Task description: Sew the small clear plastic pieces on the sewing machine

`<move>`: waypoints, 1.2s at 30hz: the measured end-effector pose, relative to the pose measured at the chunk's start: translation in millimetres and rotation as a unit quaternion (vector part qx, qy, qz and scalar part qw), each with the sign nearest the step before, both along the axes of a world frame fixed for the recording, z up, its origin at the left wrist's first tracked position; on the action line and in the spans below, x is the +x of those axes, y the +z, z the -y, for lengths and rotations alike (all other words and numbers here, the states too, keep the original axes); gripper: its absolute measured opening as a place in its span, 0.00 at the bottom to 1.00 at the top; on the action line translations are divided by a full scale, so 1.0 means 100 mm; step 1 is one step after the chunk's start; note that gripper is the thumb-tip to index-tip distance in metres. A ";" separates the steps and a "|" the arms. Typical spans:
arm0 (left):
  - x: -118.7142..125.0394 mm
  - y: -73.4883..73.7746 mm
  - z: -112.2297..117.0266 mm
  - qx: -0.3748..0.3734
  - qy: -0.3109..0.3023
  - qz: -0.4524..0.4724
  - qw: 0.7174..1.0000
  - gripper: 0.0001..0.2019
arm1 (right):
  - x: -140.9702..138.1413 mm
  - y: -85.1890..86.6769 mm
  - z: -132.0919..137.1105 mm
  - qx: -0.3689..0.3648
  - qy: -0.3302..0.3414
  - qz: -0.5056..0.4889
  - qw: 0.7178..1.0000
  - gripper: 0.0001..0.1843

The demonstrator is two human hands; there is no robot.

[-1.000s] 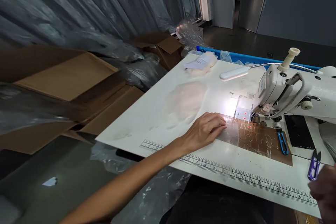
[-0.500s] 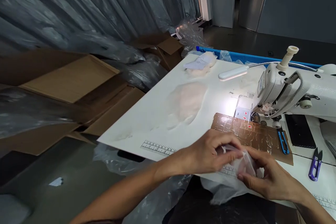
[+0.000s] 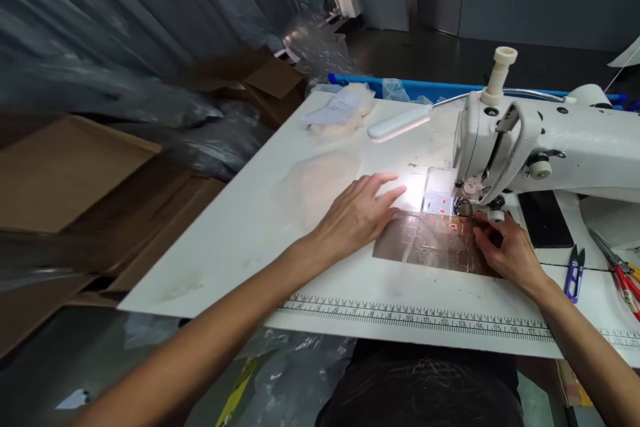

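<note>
My left hand [image 3: 357, 213] rests palm down left of the needle plate [image 3: 437, 203], fingers spread, thumb at the corner of a glossy brown sheet [image 3: 430, 247]. Close to the presser foot of the white sewing machine [image 3: 545, 147], my right hand [image 3: 510, 250] has its fingers curled and thumb near the index finger. Whatever it may hold is hidden. The sheer white fabric cannot be clearly made out; some faint translucent layer may lie over the brown sheet. Small red marks show on the plate and sheet.
Purple thread snips [image 3: 575, 275], red-handled scissors [image 3: 625, 283] and a black phone [image 3: 545, 219] lie at the right. A white lamp [image 3: 400, 123] and pale fabric pieces [image 3: 345, 107] are farther back. Cardboard boxes [image 3: 75, 173] stand left of the white table [image 3: 215, 267].
Both hands have moved from the front edge up to the sewing machine. The bunched sheer fabric is no longer between them, and the left fingers have spread. The view has shifted right.
</note>
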State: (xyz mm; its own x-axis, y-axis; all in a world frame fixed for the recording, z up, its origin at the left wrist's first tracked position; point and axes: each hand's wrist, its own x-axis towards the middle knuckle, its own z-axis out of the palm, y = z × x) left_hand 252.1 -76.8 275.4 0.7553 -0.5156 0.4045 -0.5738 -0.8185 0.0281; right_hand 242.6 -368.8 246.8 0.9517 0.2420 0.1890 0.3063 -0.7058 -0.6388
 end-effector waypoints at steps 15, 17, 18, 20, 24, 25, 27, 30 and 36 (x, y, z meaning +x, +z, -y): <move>0.50 -0.29 0.42 -0.128 -0.307 -0.195 0.923 0.08 | -0.08 -0.02 -0.02 -0.019 0.021 -0.010 1.000 0.14; 0.51 -0.30 0.43 -0.137 -0.310 -0.191 0.921 0.10 | -0.09 -0.03 -0.02 -0.024 0.020 -0.005 0.999 0.14; 0.51 -0.29 0.44 -0.134 -0.314 -0.187 0.921 0.11 | -0.09 -0.03 -0.02 -0.025 0.020 -0.001 0.999 0.14; 0.50 -0.24 0.45 -0.111 -0.317 -0.185 0.923 0.11 | -0.10 -0.03 -0.02 -0.015 0.026 0.009 1.000 0.14; 0.43 -0.11 0.44 -0.051 -0.289 -0.191 0.937 0.14 | -0.11 0.02 -0.02 0.028 0.074 0.028 0.996 0.16; 0.41 -0.08 0.44 -0.045 -0.286 -0.189 0.938 0.15 | -0.11 0.04 -0.04 0.034 0.094 0.029 0.995 0.17; 0.36 -0.02 0.44 -0.045 -0.288 -0.187 0.938 0.17 | -0.10 0.10 -0.09 0.032 0.134 0.034 0.990 0.18; 0.30 0.02 0.45 -0.047 -0.286 -0.197 0.937 0.17 | -0.09 0.18 -0.22 0.000 0.172 0.037 0.984 0.17; 0.24 0.03 0.36 -0.094 -0.254 -0.177 0.946 0.17 | -0.12 0.31 -0.40 0.000 0.132 -0.058 0.989 0.09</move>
State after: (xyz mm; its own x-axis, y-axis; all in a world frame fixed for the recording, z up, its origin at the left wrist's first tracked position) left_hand 275.8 -112.6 278.3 0.5349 -0.7925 0.2929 -0.8191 -0.4014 0.4098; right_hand 230.1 -328.7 277.4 0.8701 0.4858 0.0825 0.4053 -0.6103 -0.6806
